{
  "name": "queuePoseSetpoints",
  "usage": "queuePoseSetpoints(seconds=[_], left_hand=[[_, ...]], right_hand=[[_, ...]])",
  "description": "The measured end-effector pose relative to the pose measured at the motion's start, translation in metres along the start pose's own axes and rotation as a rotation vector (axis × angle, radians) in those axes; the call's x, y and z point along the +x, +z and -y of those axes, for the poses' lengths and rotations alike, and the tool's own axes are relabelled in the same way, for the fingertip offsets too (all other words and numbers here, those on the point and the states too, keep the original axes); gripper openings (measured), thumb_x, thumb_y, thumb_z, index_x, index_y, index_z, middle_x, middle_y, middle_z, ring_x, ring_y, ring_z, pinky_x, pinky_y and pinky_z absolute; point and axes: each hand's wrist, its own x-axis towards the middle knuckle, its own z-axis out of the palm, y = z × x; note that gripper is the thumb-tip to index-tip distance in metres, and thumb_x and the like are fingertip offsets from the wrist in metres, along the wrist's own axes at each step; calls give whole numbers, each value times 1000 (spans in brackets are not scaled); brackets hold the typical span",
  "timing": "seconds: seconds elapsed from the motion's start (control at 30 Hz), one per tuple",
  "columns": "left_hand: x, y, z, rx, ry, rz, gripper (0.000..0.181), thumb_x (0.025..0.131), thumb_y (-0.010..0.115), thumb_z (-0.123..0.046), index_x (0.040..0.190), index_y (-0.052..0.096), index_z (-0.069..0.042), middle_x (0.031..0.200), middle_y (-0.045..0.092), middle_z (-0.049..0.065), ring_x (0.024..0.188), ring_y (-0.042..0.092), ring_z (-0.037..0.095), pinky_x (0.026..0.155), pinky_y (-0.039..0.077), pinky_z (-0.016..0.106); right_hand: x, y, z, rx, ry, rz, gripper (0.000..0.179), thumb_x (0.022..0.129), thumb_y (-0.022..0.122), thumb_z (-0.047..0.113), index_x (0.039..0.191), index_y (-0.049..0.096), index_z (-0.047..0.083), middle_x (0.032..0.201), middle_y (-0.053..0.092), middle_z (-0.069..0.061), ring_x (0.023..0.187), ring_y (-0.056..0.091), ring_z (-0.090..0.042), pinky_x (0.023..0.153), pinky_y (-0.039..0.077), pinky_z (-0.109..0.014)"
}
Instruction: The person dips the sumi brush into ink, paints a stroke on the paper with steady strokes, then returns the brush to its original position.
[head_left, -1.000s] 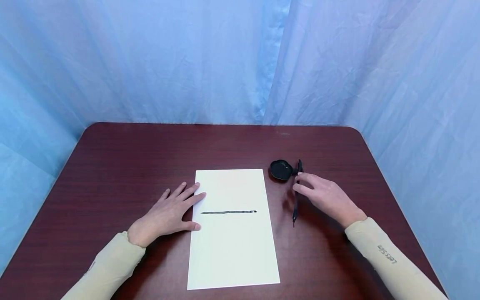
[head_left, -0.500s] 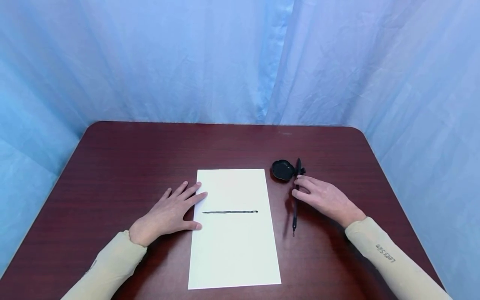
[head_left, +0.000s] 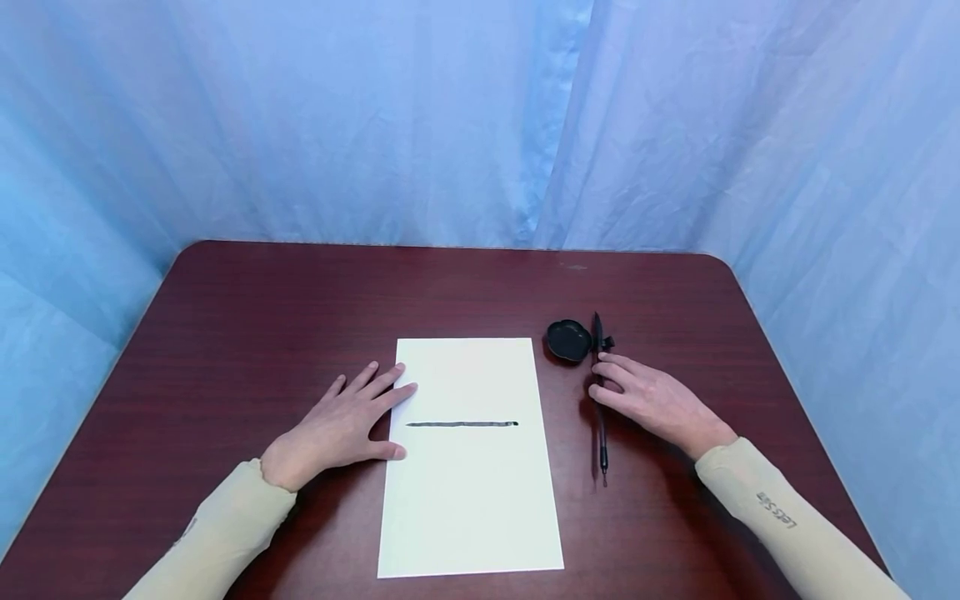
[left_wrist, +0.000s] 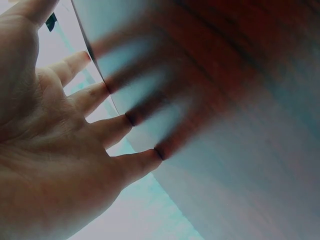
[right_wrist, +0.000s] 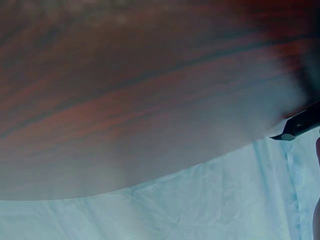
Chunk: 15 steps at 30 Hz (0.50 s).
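In the head view my left hand lies spread flat, its fingertips and thumb on the left edge of a white sheet of paper. A black brushstroke runs across the sheet. My right hand holds a dark writing brush between thumb and fingers at its upper part. The bristle tip points away from me, and the hanging-loop end points toward me. The brush crosses the stubby handle of a small black flower-shaped ink dish. Fingers partly cover the brush shaft.
A dark red wooden table with rounded far corners carries everything. Blue curtains hang behind and beside it. In the right wrist view a black object pokes in at the right edge, mostly cut off.
The brush's loop end has come toward me and then swung right; the bristle end has moved clear of the dish handle. My left hand keeps its place on the paper.
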Motion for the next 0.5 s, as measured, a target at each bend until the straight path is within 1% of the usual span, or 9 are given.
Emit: queuePoseSetpoints(seconds=[0.17,0.33,0.5], left_hand=[[1,-1,-1,2,4,-1,86,86,82,-50,158,46,-18,168,32,11,152,27,46,111,26,76],[2,-2,-1,7,-1,7,87,86,83,-50,157,47,-18,168,32,10,152,27,46,111,26,76],[4,-2,0,20,-8,10,87,84,85,-49,156,48,-18,167,33,10,152,29,45,110,29,75]], right_hand=[[-2,2,1,5,9,16,72,67,89,-13,126,56,12,133,61,-18,130,56,-35,93,57,-48],[-3,3,1,18,14,21,69,70,88,-14,125,58,12,134,60,-18,131,54,-35,94,57,-48],[-2,2,2,7,14,35,66,72,85,-15,125,58,11,134,60,-18,132,54,-35,95,57,-47]])
